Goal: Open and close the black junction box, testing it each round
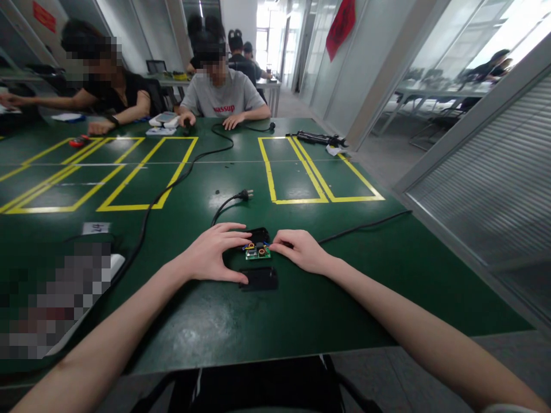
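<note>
A small green circuit board [258, 252] with copper-wound coils and thin coloured wires lies between my hands. Behind it sits one black plastic case half [260, 234]. In front, the other black case half [260, 279] lies on the table. My left hand [210, 252] has its fingers spread, the fingertips at the board's wires and the thumb at the front case half's left edge. At the board's right edge, my right hand [299, 250] has thumb and forefinger pinched together; what is between them is too small to make out.
A black power plug [246, 195] on a cord lies behind the board. Another black cable [365, 227] runs off to the right. A long black cord [148, 215] crosses the green table [206, 327] on the left. Yellow tape rectangles mark its surface. Two people sit opposite.
</note>
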A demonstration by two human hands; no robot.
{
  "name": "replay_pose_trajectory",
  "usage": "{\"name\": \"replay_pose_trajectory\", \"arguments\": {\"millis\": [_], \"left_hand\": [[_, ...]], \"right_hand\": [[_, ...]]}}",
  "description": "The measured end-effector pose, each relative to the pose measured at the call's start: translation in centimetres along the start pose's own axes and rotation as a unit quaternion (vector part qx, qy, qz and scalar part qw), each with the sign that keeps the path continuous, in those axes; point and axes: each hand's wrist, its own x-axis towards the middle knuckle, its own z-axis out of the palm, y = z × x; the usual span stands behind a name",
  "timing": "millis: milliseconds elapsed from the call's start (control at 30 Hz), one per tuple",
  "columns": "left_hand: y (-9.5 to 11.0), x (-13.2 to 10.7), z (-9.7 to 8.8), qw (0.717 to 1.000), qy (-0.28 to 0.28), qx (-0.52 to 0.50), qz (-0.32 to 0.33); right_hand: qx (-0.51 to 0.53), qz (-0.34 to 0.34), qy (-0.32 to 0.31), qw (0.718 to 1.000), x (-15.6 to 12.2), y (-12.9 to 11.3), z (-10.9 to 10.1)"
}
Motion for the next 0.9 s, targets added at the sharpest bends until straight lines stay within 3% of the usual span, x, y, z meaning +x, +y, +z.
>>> {"name": "replay_pose_trajectory", "arguments": {"millis": [233,667,900], "left_hand": [[0.3,-0.1,0.3,1.000,0.021,-0.004,-0.001],[1.7,0.9,1.4,0.998,0.054,0.023,-0.017],[1.1,0.2,0.1,0.991,0.123,0.040,-0.040]], "right_hand": [[-0.052,-0.010,-0.008,0.999,-0.2,-0.1,0.2],[-0.100,0.019,0.041,0.994,0.3,-0.2,1.2],[-0.095,0.017,0.046,0.994,0.4,0.1,1.2]]}}
